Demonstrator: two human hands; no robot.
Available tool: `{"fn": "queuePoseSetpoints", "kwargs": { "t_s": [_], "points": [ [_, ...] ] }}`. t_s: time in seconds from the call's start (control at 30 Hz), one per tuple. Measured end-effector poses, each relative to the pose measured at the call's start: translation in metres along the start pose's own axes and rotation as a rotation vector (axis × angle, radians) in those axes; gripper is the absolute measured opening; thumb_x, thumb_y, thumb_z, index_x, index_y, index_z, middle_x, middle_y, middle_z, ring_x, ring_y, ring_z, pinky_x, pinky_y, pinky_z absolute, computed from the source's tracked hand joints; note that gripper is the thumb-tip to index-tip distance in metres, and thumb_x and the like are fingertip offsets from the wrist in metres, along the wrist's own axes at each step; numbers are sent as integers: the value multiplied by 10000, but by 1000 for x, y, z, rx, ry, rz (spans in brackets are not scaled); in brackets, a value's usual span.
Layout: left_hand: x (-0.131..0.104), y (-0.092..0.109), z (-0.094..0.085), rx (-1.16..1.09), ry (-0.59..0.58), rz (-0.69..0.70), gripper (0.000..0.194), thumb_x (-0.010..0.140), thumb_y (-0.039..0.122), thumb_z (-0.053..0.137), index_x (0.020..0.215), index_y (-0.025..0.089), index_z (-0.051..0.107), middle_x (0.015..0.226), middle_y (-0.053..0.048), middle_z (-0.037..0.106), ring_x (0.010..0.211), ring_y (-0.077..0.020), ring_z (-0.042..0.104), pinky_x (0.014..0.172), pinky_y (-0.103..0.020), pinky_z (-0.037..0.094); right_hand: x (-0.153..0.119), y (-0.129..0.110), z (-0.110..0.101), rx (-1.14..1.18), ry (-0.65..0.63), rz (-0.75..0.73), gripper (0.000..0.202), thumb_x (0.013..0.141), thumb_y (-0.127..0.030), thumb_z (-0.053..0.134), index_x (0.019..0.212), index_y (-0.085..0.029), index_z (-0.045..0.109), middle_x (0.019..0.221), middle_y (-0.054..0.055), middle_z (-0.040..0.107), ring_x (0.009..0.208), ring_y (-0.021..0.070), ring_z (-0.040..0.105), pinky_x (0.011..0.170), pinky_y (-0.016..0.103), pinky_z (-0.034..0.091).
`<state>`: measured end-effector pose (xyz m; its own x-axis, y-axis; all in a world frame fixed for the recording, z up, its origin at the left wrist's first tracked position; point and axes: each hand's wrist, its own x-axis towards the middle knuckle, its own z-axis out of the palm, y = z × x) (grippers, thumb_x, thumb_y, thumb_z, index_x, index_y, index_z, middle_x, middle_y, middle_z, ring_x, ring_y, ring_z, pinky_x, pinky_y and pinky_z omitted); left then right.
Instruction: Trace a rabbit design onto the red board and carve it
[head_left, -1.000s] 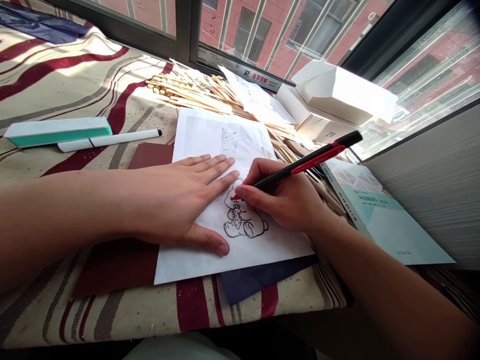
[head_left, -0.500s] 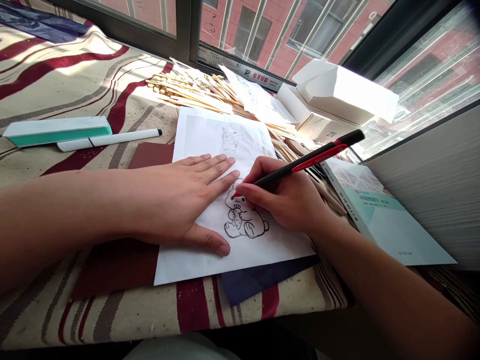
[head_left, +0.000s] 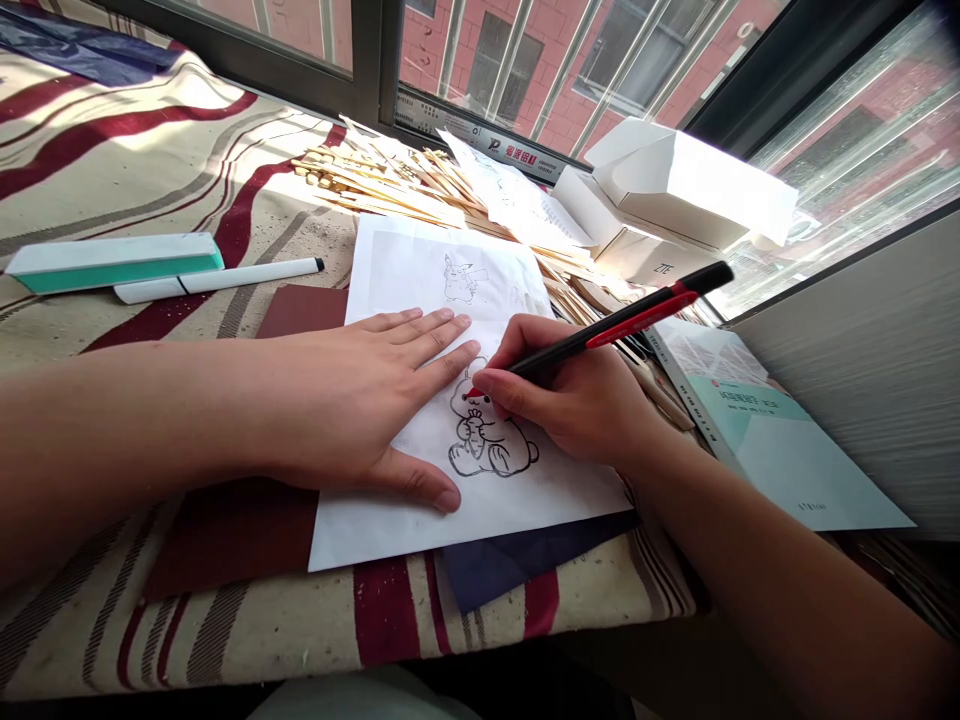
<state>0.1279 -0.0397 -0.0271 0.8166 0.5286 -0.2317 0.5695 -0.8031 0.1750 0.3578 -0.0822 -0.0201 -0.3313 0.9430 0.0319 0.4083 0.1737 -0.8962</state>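
Pen [head_left: 600,329] slightly rightward; white box [head_left: 690,190] beyond, contents hidden

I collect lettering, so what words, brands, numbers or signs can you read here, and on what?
"ZTE": white box.
"粤派铝材" (probably), P-like logo, recycling sign: window strip; smaller print unreadable.
Book cover and spine: too blurred.
Pen: clip marks too small to read.
Loose paper: marks unreadable.

The pen [head_left: 562,345] is black with a red clip [head_left: 641,320] and red tip [head_left: 475,393]. The paper [head_left: 555,492] is white, its drawings [head_left: 495,432] black-lined. One sheet [head_left: 247,530] is maroon, another [head_left: 525,560] navy. The cloth [head_left: 292,630] is cream, striped maroon and grey. The block [head_left: 124,262] is white and teal; the marker [head_left: 251,277], white with a black end. The book [head_left: 787,450] is pale teal and white, the boxes [head_left: 697,190] white.
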Motion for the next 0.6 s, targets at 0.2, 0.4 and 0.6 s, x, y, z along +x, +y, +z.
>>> {"fn": "queuePoseSetpoints", "kwargs": {
  "t_s": [0.2,0.4,0.6],
  "points": [
    [-1,0,-1,14,-13,0,1298,829,998,458,1774,145,203,1839,-141,-37,1718,-409,79,1396,-504,108,0,0,1,-9,7,0,333,853,-350,889,783,-203,598,615,-41,664,539,99,540,519,243,412],
    [0,0,-1,49,-39,-16,1314,831,1002,435,1777,133,160,1835,-145,-73,1723,-396,48,1394,-515,99,0,0,1,14,32,26,349,846,-341,883,760,-205,574,587,-50,636,519,89,515,498,234,378],
    [0,-1,1,14,10,-7,1298,813,1004,459,1769,155,235,1844,-143,3,1716,-412,110,1394,-510,130,-1,-1,1,-32,19,18,336,854,-333,878,764,-205,580,581,-61,612,519,85,488,496,241,360]
  ]
}}
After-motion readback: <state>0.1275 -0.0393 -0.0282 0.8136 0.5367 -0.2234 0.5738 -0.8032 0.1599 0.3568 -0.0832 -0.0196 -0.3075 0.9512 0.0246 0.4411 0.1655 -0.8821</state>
